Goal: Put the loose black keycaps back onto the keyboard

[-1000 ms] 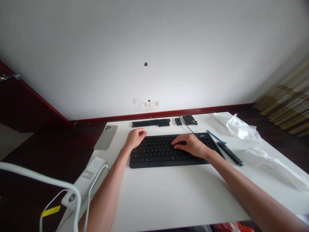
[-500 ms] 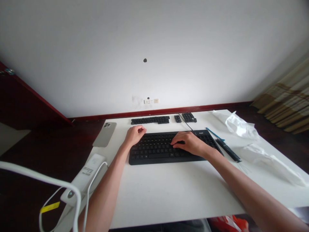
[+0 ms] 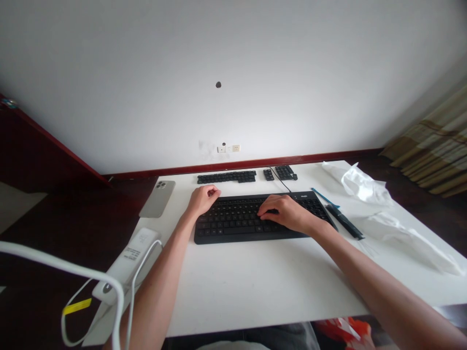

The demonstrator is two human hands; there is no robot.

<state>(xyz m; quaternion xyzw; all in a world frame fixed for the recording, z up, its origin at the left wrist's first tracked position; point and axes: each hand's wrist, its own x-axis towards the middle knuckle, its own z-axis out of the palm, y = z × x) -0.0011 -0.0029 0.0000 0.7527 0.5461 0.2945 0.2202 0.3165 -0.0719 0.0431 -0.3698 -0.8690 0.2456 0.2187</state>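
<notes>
The view had tipped down since the earlier frame, raising the desk (image 3: pixel 262 282) in it, while the right hand (image 3: pixel 284 211) and the left hand (image 3: pixel 203 199) kept nearly the same places at the black keyboard (image 3: pixel 233 230) in mid-desk. The right hand bent over it, thumb and fingertips close together, and the left curled at the keyboard's far left corner; whether either pinched anything could not be told. Beyond, loose keys (image 3: pixel 226 178) lay near the desk's far edge.

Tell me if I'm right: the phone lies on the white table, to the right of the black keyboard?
Not quite: the phone lies on the white table, but to the left of the black keyboard, as the head view shows.
</notes>
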